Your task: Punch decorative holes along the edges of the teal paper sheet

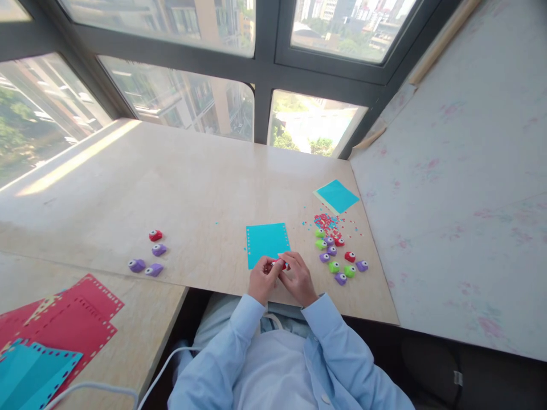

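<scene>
A sheet of blue paper (268,240) lies in front of me with small holes along its left and right edges. At its near edge my left hand (262,281) is closed around a small red craft hole punch (279,264). My right hand (299,280) is closed on the same punch from the other side, fingers pressed together. Much of the punch is hidden by the fingers. Whether the paper's near edge sits inside its slot I cannot tell.
Several purple, green and red punches (350,271) lie to the right, beside a pile of red and blue paper bits (325,222). Behind is a stack of blue sheets (337,196). At left are a red punch (155,235), purple punches (137,265) and punched red sheets (88,310).
</scene>
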`<state>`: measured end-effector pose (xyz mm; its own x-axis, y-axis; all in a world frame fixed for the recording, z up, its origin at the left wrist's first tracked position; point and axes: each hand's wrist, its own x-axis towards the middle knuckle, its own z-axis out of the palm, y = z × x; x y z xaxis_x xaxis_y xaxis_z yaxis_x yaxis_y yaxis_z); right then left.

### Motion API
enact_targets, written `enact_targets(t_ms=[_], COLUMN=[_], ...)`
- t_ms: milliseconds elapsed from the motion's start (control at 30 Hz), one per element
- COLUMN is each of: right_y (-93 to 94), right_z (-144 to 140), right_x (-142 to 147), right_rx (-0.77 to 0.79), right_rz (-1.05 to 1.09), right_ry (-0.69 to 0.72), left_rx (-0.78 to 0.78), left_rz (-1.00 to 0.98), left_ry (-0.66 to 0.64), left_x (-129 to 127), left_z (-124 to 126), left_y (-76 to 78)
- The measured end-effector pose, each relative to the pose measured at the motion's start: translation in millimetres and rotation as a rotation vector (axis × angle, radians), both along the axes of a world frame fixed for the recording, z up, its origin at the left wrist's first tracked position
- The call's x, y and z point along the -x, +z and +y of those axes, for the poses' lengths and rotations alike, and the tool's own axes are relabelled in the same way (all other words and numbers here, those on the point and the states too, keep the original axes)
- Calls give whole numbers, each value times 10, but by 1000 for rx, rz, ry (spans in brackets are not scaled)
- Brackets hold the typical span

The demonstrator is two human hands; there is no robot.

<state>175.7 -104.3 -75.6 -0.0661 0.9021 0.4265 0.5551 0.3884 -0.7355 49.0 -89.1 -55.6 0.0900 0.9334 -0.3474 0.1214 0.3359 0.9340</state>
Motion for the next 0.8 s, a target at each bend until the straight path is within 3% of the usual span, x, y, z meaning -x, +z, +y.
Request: enact_targets(t_ms=[167,300,400,533,800], right_y=[65,35,-12,-48,24], right_z=[55,124,166,202,119], right_x=[-216,-440,-559,-582,-500], right_rx=[64,196,230,199,204], right_rz=[-8,-46,-152,-242,-302], right_ry=[-24,-221,-265,-267,-378], left_rx=[-114,-518,-755,-806,-828], left_rz=[110,545,788,915,916], left_ry=[-117,-119,-186,-271,-245], left_x=[60,123,135,127,178], left_z=[37,104,171,249,295], left_y=[28,-52,-165,-284,-359])
